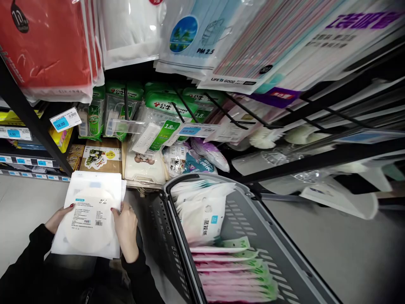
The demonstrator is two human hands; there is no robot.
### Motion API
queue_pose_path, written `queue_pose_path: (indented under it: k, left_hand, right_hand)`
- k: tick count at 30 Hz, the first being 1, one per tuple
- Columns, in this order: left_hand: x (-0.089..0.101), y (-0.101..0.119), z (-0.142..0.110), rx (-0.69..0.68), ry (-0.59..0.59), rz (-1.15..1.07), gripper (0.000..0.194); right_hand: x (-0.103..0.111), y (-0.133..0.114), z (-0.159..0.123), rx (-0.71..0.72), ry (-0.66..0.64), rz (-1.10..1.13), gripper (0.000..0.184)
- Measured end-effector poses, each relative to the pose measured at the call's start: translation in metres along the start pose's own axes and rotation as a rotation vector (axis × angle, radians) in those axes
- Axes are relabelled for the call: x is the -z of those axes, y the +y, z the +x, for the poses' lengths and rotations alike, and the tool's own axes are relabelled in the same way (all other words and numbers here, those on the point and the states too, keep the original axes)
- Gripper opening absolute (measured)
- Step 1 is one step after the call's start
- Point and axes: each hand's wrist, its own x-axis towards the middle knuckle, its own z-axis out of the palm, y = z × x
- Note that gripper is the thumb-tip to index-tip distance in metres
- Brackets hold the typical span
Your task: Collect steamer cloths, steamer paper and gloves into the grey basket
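Observation:
A thin stack of flat white packets [91, 236] is held upright in front of my body, at the lower left of the head view. The front packet shows a pale round shape, small print and a barcode; what is inside I cannot make out. My left hand [59, 217] grips the stack's left edge, and my right hand [126, 226] its right edge, thumbs on the front. Close by on the right stands a grey shopping basket [253, 215]. In it are several white packets [202, 211] and a row of pink-and-green packets [234, 270].
Ahead, power strip packs [158, 131] hang on metal hooks below bagged masks [196, 38] and a red pack [47, 46]. A cardboard box [103, 156] rests on the bottom shelf. Price tags [65, 120] jut out from the rack. Grey floor [19, 211] shows at left.

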Motion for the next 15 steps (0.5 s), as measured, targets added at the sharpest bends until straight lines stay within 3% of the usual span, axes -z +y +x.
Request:
queue_pose_path:
  k: [6, 11, 15]
  left_hand:
    - [0.004, 0.001, 0.002, 0.001, 0.004, -0.003, 0.06]
    - [0.001, 0.003, 0.0, 0.023, -0.019, -0.018, 0.061]
    - [0.001, 0.004, -0.001, 0.024, -0.034, -0.035, 0.061]
  right_hand:
    - [-0.001, -0.006, -0.007, -0.02, 0.017, -0.052, 0.014]
    - [-0.008, -0.001, -0.005, -0.062, 0.062, 0.084, 0.02]
    - [-0.016, 0.007, -0.001, -0.112, 0.015, 0.262, 0.019]
